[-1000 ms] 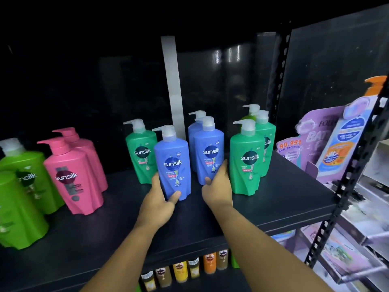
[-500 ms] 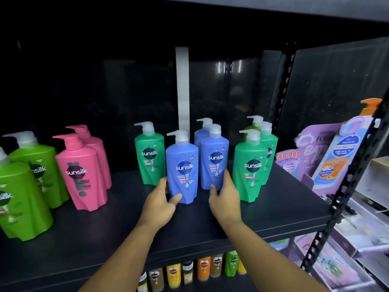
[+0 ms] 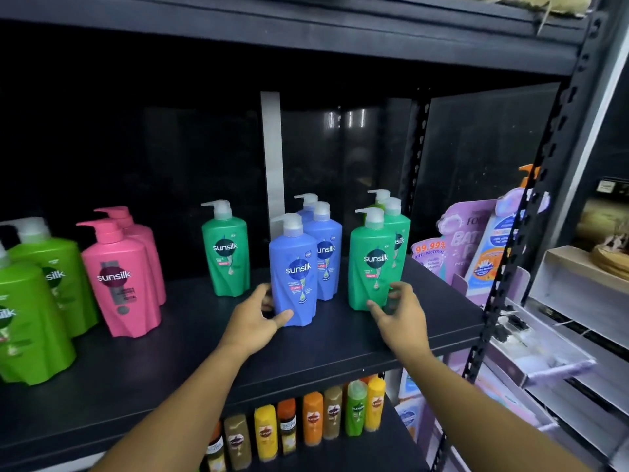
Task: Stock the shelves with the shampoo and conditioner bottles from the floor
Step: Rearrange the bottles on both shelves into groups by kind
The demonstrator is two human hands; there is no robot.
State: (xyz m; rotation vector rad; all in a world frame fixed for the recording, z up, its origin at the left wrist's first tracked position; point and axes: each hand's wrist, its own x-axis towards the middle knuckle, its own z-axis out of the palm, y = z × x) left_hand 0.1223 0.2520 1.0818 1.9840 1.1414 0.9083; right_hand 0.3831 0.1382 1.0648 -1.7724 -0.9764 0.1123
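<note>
On the shelf (image 3: 340,349), left hand (image 3: 253,323) grips blue bottle (image 3: 294,270), right hand (image 3: 398,315) green bottle (image 3: 372,264), low; likely heavy, slick, so avoid pumps (image 3: 292,222).

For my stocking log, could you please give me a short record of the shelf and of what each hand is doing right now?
shelf: dark metal, bottles standing upright
left hand: grips the base of the front blue bottle
right hand: fingers curled at the base of the front teal bottle; blurred, grip unclear
far left: pink bottles and lime bottles
below: small bottles in a row
</note>
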